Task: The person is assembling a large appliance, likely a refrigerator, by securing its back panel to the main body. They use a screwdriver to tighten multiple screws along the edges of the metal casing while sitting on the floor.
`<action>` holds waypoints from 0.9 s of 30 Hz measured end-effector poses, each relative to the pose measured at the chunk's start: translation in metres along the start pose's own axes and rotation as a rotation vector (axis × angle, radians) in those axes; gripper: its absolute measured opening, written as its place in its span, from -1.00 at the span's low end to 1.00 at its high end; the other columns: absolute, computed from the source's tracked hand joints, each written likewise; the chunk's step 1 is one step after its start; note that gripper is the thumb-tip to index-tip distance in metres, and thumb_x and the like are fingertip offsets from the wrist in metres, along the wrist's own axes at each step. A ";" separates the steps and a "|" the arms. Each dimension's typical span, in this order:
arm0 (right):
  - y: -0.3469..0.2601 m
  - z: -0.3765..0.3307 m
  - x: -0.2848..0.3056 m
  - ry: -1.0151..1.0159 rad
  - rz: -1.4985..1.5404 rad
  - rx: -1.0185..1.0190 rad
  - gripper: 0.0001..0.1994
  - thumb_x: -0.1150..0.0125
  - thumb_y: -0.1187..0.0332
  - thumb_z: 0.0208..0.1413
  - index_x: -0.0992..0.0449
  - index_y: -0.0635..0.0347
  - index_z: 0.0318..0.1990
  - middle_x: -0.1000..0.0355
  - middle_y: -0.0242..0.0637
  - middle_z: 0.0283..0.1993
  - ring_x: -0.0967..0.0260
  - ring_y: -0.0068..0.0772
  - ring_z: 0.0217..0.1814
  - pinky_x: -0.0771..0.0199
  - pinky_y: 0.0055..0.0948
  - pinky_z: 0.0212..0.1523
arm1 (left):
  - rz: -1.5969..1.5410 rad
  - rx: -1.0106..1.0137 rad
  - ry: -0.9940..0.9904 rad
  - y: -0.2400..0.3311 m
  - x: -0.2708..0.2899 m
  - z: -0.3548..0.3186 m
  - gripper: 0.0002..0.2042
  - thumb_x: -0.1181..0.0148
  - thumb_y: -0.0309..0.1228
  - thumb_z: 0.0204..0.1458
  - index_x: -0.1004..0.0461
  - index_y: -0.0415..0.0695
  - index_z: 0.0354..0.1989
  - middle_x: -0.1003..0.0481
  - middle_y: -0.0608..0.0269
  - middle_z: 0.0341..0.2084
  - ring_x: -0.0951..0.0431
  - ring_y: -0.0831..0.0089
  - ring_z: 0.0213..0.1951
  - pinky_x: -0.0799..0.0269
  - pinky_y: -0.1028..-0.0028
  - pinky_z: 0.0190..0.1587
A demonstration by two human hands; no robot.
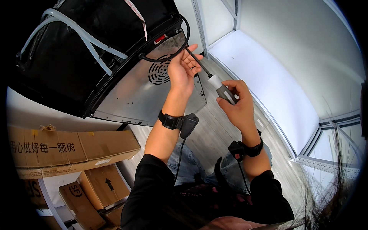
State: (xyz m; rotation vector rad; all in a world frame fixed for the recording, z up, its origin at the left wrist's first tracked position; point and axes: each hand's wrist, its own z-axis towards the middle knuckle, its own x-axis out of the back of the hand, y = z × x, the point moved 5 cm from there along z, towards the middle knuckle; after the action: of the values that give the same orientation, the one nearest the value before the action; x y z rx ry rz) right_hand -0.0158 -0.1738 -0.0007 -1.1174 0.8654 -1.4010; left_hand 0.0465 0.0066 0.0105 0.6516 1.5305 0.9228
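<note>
Screwdriver [214,78] tip hidden behind left hand [182,69] fingers.

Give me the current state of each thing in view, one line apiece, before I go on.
Left hand: raised, fingertips steadying the screwdriver shaft near its tip.
Right hand: closed around the screwdriver handle.
Screwdriver: held in both hands, tip angled up toward the appliance's edge.
Appliance: tilted, its metal vented panel facing the person.
Black cable: looped at the appliance's corner.
Clear tubes: lying across the black housing.
Cardboard boxes: closed, stacked on the floor.
</note>
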 end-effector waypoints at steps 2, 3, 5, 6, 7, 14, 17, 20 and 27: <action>0.003 0.000 -0.001 -0.001 0.018 0.000 -0.62 -0.31 0.55 -0.27 -0.45 0.16 -0.18 -0.23 -0.33 -0.33 -0.25 -0.41 -0.28 -0.33 -0.47 -0.28 | 0.006 0.004 0.013 0.001 -0.001 -0.001 -0.57 0.31 -0.24 0.21 -0.41 -0.32 -0.05 -0.51 0.18 -0.50 -0.46 0.52 -0.51 -0.38 0.54 -0.47; 0.003 0.000 -0.001 -0.004 0.029 -0.007 -0.62 -0.31 0.55 -0.27 -0.45 0.16 -0.18 -0.23 -0.33 -0.33 -0.25 -0.41 -0.28 -0.33 -0.47 -0.27 | 0.006 0.005 0.012 0.001 0.000 0.000 -0.58 0.30 -0.25 0.21 -0.41 -0.32 -0.05 -0.51 0.18 -0.50 -0.46 0.53 -0.51 -0.38 0.54 -0.47; 0.003 0.000 -0.001 -0.010 0.050 -0.020 -0.62 -0.31 0.55 -0.27 -0.45 0.16 -0.17 -0.22 -0.34 -0.33 -0.25 -0.42 -0.28 -0.32 -0.47 -0.25 | 0.006 0.008 0.010 0.000 0.000 0.000 -0.58 0.29 -0.25 0.21 -0.41 -0.31 -0.05 -0.51 0.19 -0.49 -0.46 0.53 -0.52 -0.37 0.55 -0.47; 0.005 0.000 -0.001 -0.015 0.071 -0.034 -0.62 -0.31 0.56 -0.27 -0.45 0.16 -0.17 -0.22 -0.34 -0.33 -0.25 -0.42 -0.28 -0.32 -0.47 -0.25 | 0.002 0.011 0.006 0.000 0.000 0.000 -0.58 0.29 -0.25 0.21 -0.41 -0.31 -0.05 -0.51 0.19 -0.49 -0.45 0.53 -0.52 -0.37 0.55 -0.47; 0.007 0.000 -0.002 -0.020 0.091 -0.049 -0.61 -0.31 0.56 -0.27 -0.45 0.16 -0.17 -0.22 -0.34 -0.33 -0.25 -0.43 -0.27 -0.32 -0.47 -0.24 | -0.002 0.014 0.003 0.000 0.000 0.000 -0.59 0.29 -0.25 0.21 -0.41 -0.31 -0.05 -0.51 0.19 -0.49 -0.45 0.53 -0.52 -0.37 0.55 -0.47; -0.004 0.000 0.000 0.043 -0.061 0.063 -0.61 -0.31 0.58 -0.26 -0.45 0.16 -0.16 -0.24 -0.29 -0.30 -0.28 -0.35 -0.28 -0.33 -0.45 -0.26 | 0.000 0.022 0.021 0.001 -0.002 0.000 -0.59 0.29 -0.24 0.21 -0.42 -0.30 -0.07 -0.51 0.20 -0.49 -0.45 0.54 -0.52 -0.36 0.55 -0.47; -0.015 -0.002 -0.002 0.085 -0.182 0.087 -0.60 -0.31 0.58 -0.27 -0.45 0.14 -0.16 -0.26 -0.23 -0.26 -0.31 -0.24 -0.26 -0.35 -0.39 -0.27 | -0.031 0.023 0.021 0.001 -0.002 -0.001 -0.63 0.22 -0.26 0.20 -0.42 -0.29 -0.07 -0.51 0.21 -0.49 -0.45 0.55 -0.53 -0.36 0.56 -0.49; -0.021 -0.004 -0.002 0.092 -0.261 0.145 -0.59 -0.32 0.59 -0.27 -0.44 0.13 -0.16 -0.27 -0.19 -0.24 -0.32 -0.16 -0.25 -0.36 -0.34 -0.28 | 0.053 0.020 0.027 0.000 0.001 0.001 -0.70 0.10 -0.32 0.19 -0.43 -0.28 -0.08 -0.51 0.23 -0.49 -0.45 0.56 -0.54 -0.40 0.59 -0.48; -0.002 0.003 -0.003 -0.091 -0.017 -0.026 -0.55 -0.32 0.55 -0.21 -0.40 0.16 -0.06 -0.32 -0.26 -0.20 -0.34 -0.36 -0.25 -0.38 -0.39 -0.27 | 0.069 -0.006 0.033 0.002 -0.001 -0.002 -0.76 0.01 -0.39 0.18 -0.44 -0.30 -0.12 -0.51 0.22 -0.47 -0.48 0.54 -0.52 -0.45 0.62 -0.44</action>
State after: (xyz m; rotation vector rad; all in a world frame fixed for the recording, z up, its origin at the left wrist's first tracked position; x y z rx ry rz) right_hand -0.0139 -0.1702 0.0009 -1.2014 0.8125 -1.3451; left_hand 0.0448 0.0064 0.0127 0.6914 1.5419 0.9935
